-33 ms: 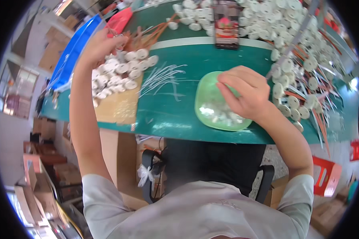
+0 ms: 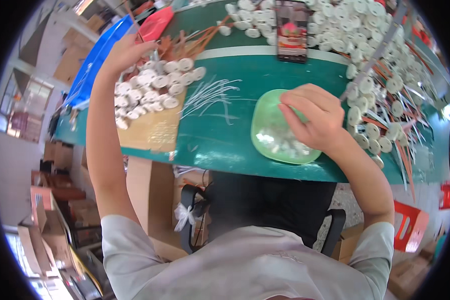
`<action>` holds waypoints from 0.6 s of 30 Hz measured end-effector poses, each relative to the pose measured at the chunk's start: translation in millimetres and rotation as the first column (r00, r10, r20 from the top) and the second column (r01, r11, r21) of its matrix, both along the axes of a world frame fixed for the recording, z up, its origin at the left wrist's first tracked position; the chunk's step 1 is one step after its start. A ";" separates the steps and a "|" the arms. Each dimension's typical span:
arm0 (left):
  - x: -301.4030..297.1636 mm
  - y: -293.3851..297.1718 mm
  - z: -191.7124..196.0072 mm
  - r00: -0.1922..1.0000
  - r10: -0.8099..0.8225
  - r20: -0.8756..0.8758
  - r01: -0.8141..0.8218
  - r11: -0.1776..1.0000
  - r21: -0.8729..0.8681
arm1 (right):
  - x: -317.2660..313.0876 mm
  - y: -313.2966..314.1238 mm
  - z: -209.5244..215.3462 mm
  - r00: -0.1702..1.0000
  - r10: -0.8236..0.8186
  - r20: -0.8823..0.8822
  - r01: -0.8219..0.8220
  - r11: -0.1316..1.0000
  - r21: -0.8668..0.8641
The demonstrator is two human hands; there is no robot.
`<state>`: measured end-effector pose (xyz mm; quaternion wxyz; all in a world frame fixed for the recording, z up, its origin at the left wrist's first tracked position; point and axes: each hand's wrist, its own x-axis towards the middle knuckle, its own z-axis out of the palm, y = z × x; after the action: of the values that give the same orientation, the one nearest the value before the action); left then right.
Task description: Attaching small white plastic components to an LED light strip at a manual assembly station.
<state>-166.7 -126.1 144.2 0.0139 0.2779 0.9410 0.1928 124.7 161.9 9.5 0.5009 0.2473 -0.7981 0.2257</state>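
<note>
My left hand (image 2: 121, 56) is over the far left of the bench, its thumb stretched out and fingers apart. A thin brown strip (image 2: 133, 21) rises beside its fingertips; no grip on it shows. Just below lies a pile of white round discs (image 2: 147, 87), with brown strips (image 2: 185, 46) behind it. My right hand (image 2: 315, 116) is closed, thumb against bent fingers, above the right side of a light green bowl (image 2: 263, 117). Whatever is in that pinch is too small to make out. Small whitish pieces (image 2: 284, 146) lie in the bowl.
Thin white strands (image 2: 210, 97) lie on the green bench (image 2: 215, 145) between pile and bowl. A phone (image 2: 291, 35) stands behind the bowl. More white discs with strips (image 2: 367, 100) are heaped to the right. Cardboard (image 2: 152, 136) lies under the left pile, near a blue bin (image 2: 97, 60).
My left thumb and fingers have spread, and a brown strip now shows upright beside them. The whole view has shifted slightly; my right hand keeps its pinch over the bowl.
</note>
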 end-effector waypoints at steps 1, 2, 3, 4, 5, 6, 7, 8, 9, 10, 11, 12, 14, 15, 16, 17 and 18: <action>-12.4 -12.3 5.7 1.000 0.020 -0.008 -0.020 1.000 -0.007 | 0.1 -1.1 0.0 1.000 0.020 -0.008 -0.020 1.000 -0.007; -22.7 -24.9 8.5 0.988 0.097 -0.121 -0.114 0.983 -0.146 | 0.1 -2.5 0.7 1.000 0.024 0.007 -0.024 1.000 0.008; -26.6 -28.3 6.4 0.962 0.144 -0.231 -0.205 0.941 -0.268 | 0.9 -1.4 0.2 0.999 0.014 0.030 -0.015 0.999 0.029; -29.1 -32.9 3.7 0.947 0.069 -0.314 -0.188 0.911 -0.368 | -1.2 -2.7 0.6 0.999 0.017 0.028 -0.018 0.999 0.031; -30.8 -37.9 0.4 0.946 0.071 -0.316 -0.190 0.912 -0.364 | -4.5 -4.9 1.0 0.999 0.038 0.036 -0.039 0.999 0.024; -14.2 -26.6 -6.1 0.921 0.092 -0.378 -0.275 0.841 -0.466 | -3.8 -3.0 -1.7 0.997 0.043 0.057 -0.045 0.999 0.020; 4.5 -17.7 -11.5 0.890 0.104 -0.444 -0.364 0.750 -0.553 | -1.7 -0.9 -5.0 0.997 0.031 0.065 -0.032 0.999 0.026; 18.6 -10.3 -17.5 0.818 0.102 -0.567 -0.454 0.719 -0.526 | 1.7 1.8 -6.8 0.994 -0.028 0.105 0.024 0.999 0.047; 34.6 -0.6 -15.4 0.820 0.098 -0.564 -0.446 0.728 -0.521 | 2.9 4.4 -7.4 0.987 -0.080 0.137 0.072 0.995 0.066; 50.3 13.0 -12.5 0.773 0.064 -0.631 -0.446 0.763 -0.468 | 6.3 9.3 -5.8 0.985 -0.096 0.145 0.085 0.993 0.077; 65.9 23.9 -10.0 0.716 0.042 -0.697 -0.449 0.791 -0.415 | 11.3 14.1 -0.4 0.993 -0.110 0.050 0.103 0.988 0.115; 78.8 34.1 -11.6 0.683 0.034 -0.730 -0.357 0.887 -0.294 | 14.5 18.0 6.2 0.993 -0.111 -0.046 0.117 0.982 0.150; 93.0 56.0 -30.0 0.649 -0.013 -0.761 -0.011 1.000 -0.026 | 19.4 23.2 31.7 0.969 0.144 -0.199 -0.104 0.975 0.199; 98.7 70.6 -43.3 0.633 -0.054 -0.773 0.233 0.965 0.123 | 27.4 31.0 41.2 0.964 0.154 -0.218 -0.117 0.978 0.170; 105.9 89.0 -58.3 0.665 -0.098 -0.740 0.376 0.901 0.219 | 36.4 42.5 49.0 0.958 0.163 -0.235 -0.131 0.981 0.144; 114.4 106.1 -71.8 0.688 -0.152 -0.710 0.502 0.805 0.314 | 48.1 52.4 61.3 0.976 0.065 -0.207 -0.049 0.995 0.084; 118.7 117.7 -85.6 0.695 -0.150 -0.703 0.500 0.803 0.323 | 37.1 42.6 68.3 0.919 -0.001 -0.394 -0.041 0.994 -0.098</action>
<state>-47.9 -8.4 58.6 -0.3471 0.4888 0.7373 0.3113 161.8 204.5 77.8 0.6608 0.2692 -0.6658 0.2181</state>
